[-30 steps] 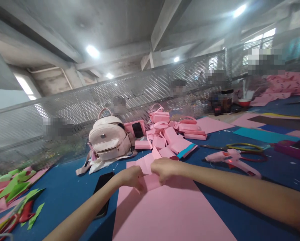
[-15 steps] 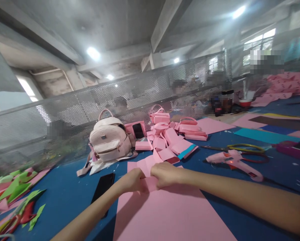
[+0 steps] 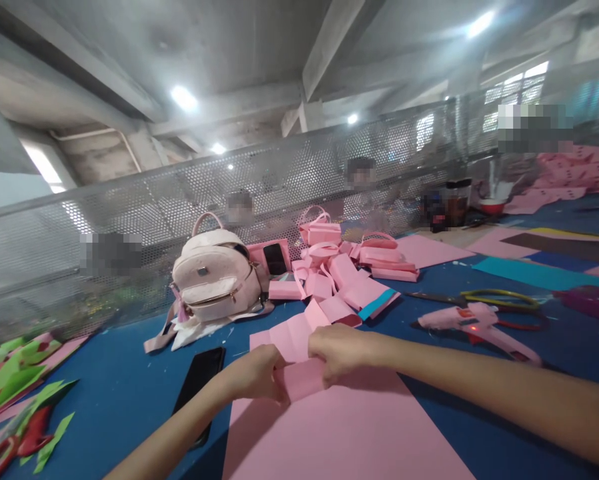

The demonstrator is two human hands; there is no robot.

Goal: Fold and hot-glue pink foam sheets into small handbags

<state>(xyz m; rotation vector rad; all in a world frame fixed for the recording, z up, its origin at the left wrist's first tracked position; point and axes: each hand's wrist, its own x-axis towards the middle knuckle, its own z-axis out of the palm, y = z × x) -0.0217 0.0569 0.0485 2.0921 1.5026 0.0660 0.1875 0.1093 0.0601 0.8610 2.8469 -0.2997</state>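
Observation:
My left hand (image 3: pixel 253 377) and my right hand (image 3: pixel 338 351) both pinch a small folded pink paper piece (image 3: pixel 299 379) between them, fingers closed on its edges. The piece is held just above a large pink sheet (image 3: pixel 339 433) lying on the blue table (image 3: pixel 119 393). Another creased pink paper (image 3: pixel 287 333) lies flat right behind my hands.
A black phone (image 3: pixel 198 380) lies left of my left forearm. A pale pink backpack (image 3: pixel 214 277) and a pile of pink paper boxes (image 3: pixel 349 273) sit behind. A pink glue gun (image 3: pixel 472 323) and scissors (image 3: pixel 499 300) lie to the right. Green and red scraps (image 3: pixel 19 400) at left.
My hands stay closed on the pink piece; they have shifted slightly toward me, the piece now shows more between them, and the view has drifted a little.

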